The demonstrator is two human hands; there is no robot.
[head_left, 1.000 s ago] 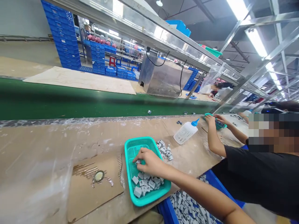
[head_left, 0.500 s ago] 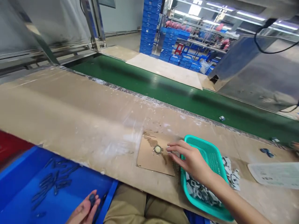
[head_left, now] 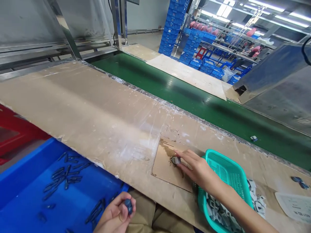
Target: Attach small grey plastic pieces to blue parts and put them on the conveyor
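The worn brown bench (head_left: pixel 97 110) runs bare leftward from the hands, its far edge bordered by a chipped metal strip against the green conveyor belt (head_left: pixel 194 100), its near edge dropping to a blue bin (head_left: pixel 29 187) of small dark parts. A cardboard patch (head_left: pixel 167 165) lies near the front edge, touching the teal mesh basket (head_left: pixel 230 171) of grey square pieces on its right. The right hand (head_left: pixel 198 170) reaches across the patch, fingertips pinching a small grey piece (head_left: pixel 177 160) pressed onto the glue spot there. The left hand (head_left: pixel 116 215), low over the lap beside the bin, is curled around a small dark blue part (head_left: pixel 128 205) held between thumb and fingers. Stacked blue crates (head_left: pixel 175 26) stand beyond the belt
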